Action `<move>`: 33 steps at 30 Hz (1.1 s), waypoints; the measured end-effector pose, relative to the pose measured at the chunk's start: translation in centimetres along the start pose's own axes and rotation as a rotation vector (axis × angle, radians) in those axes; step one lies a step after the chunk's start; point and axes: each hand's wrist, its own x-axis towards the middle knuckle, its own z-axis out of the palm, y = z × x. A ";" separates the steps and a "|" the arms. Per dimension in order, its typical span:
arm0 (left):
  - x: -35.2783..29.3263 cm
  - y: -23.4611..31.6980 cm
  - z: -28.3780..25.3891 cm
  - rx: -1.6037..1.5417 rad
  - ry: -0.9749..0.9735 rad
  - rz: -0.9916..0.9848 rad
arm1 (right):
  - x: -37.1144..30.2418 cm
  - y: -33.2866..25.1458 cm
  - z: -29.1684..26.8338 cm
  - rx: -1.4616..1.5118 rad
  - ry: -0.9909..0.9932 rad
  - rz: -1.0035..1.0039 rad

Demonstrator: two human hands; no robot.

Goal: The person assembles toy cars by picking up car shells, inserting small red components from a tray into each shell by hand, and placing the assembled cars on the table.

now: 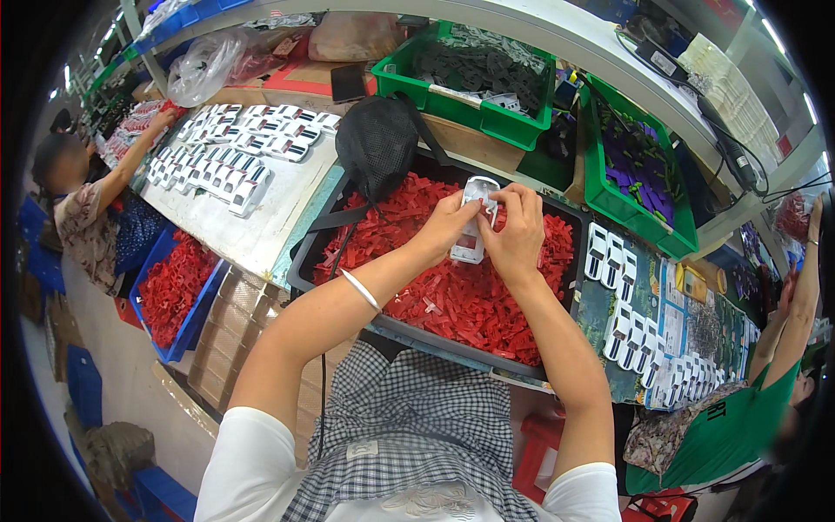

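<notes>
My left hand (pixel 450 224) and my right hand (pixel 517 233) hold a white plastic toy car shell (pixel 467 252) between them, its hollow inside facing up. Fingers and thumbs of both hands press at the middle of the shell, hiding that part. Directly beneath is a large dark tray (pixel 432 341) heaped with small flat red plastic pieces (pixel 461 307). Whether a red piece is inside the shell cannot be made out.
White car shells stand in rows at left (pixel 209 177) and right (pixel 633 337). A black mesh bag (pixel 376 146) rests on the tray's far-left corner. Green bins (pixel 513 130) with grey and purple parts stand behind. Co-workers sit left (pixel 87 209) and right (pixel 739 426).
</notes>
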 end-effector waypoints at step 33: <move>-0.7 -0.1 0.8 0.667 0.114 0.235 | -0.2 3.9 0.6 0.710 -0.344 0.528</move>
